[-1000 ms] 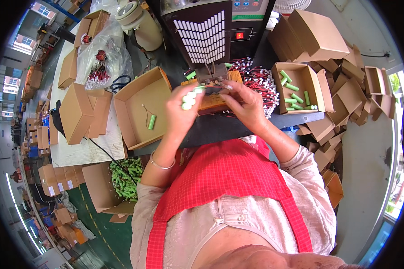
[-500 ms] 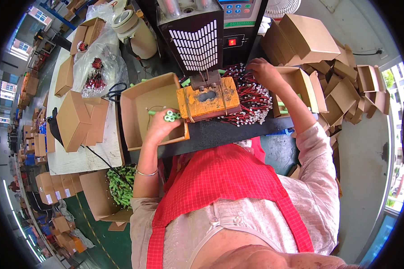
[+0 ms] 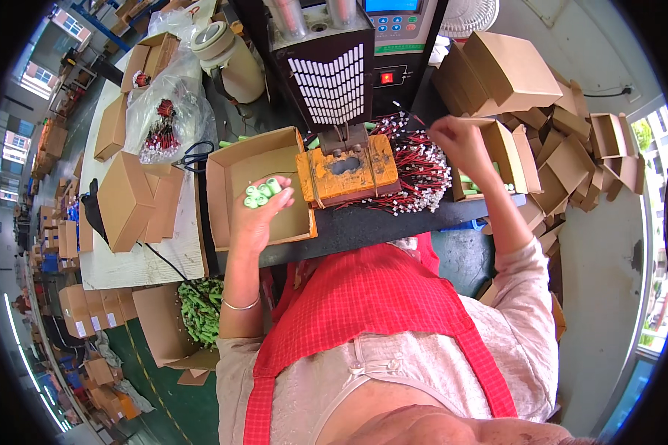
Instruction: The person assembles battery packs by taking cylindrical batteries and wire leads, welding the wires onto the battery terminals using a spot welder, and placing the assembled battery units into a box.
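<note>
Over the cardboard tray on the left, my left hand is closed round several green cylindrical battery cells, their ends facing up. My right hand is raised above the right side of the wire pile. Its fingertips pinch a thin red-and-black wire lead with a white connector at its far end. Beneath lies a heap of red-and-black wire leads with white connectors. Between my hands sits a worn orange block under the head of a black machine.
An open box holding green cells stands at the right. Behind it are a larger carton and piled empty boxes. Scissors, a beige flask and bagged wires lie left. A floor-level box holds green cells.
My right hand has moved right and slightly down from the pile, with a wire lead now showing in its fingers. My left hand has turned and shifted slightly left with the cells.
</note>
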